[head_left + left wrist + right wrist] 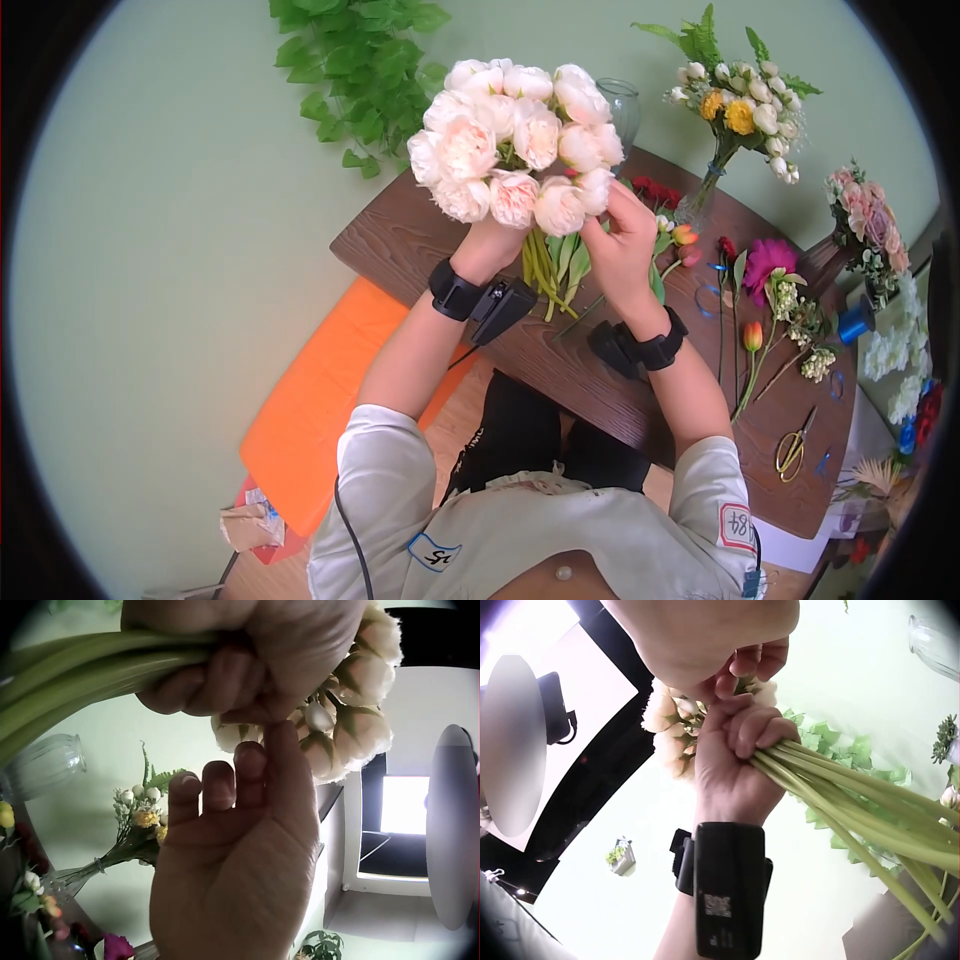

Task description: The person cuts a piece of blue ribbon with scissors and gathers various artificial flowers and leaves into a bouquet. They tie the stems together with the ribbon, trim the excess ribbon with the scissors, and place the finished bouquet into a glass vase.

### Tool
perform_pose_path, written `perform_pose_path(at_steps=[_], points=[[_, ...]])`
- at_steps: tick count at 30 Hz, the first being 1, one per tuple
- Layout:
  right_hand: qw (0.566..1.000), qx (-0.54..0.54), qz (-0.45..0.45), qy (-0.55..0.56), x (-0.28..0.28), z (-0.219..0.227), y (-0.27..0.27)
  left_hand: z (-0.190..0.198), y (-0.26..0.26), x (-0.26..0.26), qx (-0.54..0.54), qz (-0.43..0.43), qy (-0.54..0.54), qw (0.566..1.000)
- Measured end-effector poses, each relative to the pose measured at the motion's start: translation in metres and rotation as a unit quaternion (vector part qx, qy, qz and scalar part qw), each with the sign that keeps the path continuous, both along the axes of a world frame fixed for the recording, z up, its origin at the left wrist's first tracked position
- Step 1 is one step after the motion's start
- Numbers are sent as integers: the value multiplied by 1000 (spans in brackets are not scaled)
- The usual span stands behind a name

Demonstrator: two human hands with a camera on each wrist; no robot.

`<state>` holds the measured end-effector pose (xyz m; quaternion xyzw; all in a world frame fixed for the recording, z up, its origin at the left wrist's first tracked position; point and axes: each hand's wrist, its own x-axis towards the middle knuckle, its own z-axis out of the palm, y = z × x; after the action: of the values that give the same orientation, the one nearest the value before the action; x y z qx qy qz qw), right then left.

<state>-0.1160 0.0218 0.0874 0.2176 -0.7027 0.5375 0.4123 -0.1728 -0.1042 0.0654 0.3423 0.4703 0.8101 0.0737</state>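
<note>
A bouquet of pale pink-white flowers (pixel 537 135) is held up over the table edge, its green stems (pixel 855 780) trailing below the blooms. My left hand (pixel 492 248) grips these stems just under the blooms; in the left wrist view its fingers (pixel 225 679) wrap round them. At the bouquet's right side, my right hand (pixel 628 250) has thumb and index finger at the base of an outer bloom (pixel 595 190), apparently pinching it. The other fingers of my right hand (pixel 232 855) are curled in the left wrist view. The exact pinch point is hidden.
The brown table (pixel 400 235) carries loose tulips (pixel 753 336), a magenta flower (pixel 770 268), gold-handled scissors (pixel 790 455) and a blue ribbon spool (pixel 856 320). A glass vase (pixel 622 105) and a yellow-white arrangement (pixel 740 115) stand at the back. An orange surface (pixel 320 380) lies left.
</note>
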Motion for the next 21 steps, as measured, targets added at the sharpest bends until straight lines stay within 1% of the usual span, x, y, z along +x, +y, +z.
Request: perform_pose_path(at_steps=[1,2,3,4,5,6,7,8,9,10,11,12,13,14,15,16,17,18,19,21], points=[[1000,-20,12,9,-1,1,0,-1,1,0,4,-8,3,1000],[1000,-20,11,9,-1,1,2,-7,2,-3,7,1,-4,1000],[1000,2,11,12,-2,0,3,-10,1,-5,7,1,-4,1000],[1000,24,12,15,-1,2,2,-9,-3,-3,-56,15,29,998],[1000,24,11,15,2,5,2,-9,-4,-2,-118,30,62,991],[999,7,31,-22,6,10,2,-8,-1,0,-93,0,51,994],[997,-10,51,-60,8,13,2,-9,1,1,-93,0,51,994],[997,-11,50,-60,8,12,2,-10,2,3,-122,62,124,983],[997,-21,51,-54,6,10,2,-11,3,4,-149,124,195,961],[997,-31,51,-48,6,8,1,-11,2,-1,-108,35,149,982],[997,-31,50,-48,6,7,-1,-13,0,-1,-108,34,150,982],[997,-57,45,-38,8,6,-4,-15,-2,-1,-210,134,258,933],[995,-83,40,-28,9,5,-8,-13,-2,2,-305,230,358,852],[995,-83,39,-28,9,3,-10,-14,2,0,-292,304,411,808],[990,-121,68,-38,8,1,-12,-14,2,0,-292,304,412,808],[981,-159,97,-48,8,0,-13,-15,2,2,-291,355,454,763],[981,-159,97,-47,7,1,-12,-15,2,2,-287,405,494,714],[994,-84,63,-39,6,2,-9,-16,2,2,-282,452,530,659],[999,-7,28,-31,4,3,-6,-16,2,2,-282,452,531,659],[999,11,33,-35,1,1,-1,-19,2,0,-280,445,527,668]])
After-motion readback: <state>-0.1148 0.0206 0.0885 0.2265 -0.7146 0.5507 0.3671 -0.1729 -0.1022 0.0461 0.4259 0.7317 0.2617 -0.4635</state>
